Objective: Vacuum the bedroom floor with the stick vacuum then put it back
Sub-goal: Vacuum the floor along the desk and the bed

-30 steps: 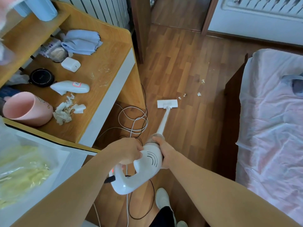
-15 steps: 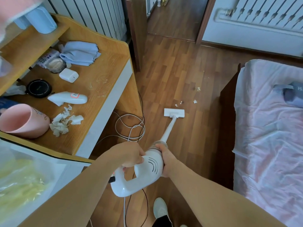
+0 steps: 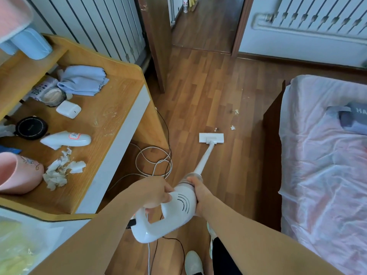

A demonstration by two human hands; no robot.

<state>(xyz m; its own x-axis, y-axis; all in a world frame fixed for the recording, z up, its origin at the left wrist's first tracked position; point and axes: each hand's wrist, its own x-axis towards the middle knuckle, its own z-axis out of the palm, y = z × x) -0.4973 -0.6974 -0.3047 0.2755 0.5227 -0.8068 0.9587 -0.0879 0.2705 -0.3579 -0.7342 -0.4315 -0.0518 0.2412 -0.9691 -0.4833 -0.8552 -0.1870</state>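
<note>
I hold a white stick vacuum (image 3: 178,207) with both hands over the wooden floor (image 3: 198,92). My left hand (image 3: 156,190) grips the top of its looped handle. My right hand (image 3: 198,189) wraps the body where the tube starts. The thin tube slants forward to the flat white floor head (image 3: 211,137), which rests on the boards. Small white paper scraps (image 3: 232,127) lie just beyond the head, one more (image 3: 236,111) farther on.
A cluttered wooden desk (image 3: 111,108) stands on the left, with coiled cables (image 3: 156,161) on the floor beside it. A bed under pink plastic sheeting (image 3: 325,155) fills the right. A doorway (image 3: 204,22) opens ahead. My shoe (image 3: 193,262) is below the vacuum.
The floor head has slid forward and to the right, up to the nearest scraps. The view has tilted up, showing more of the doorway and wall.
</note>
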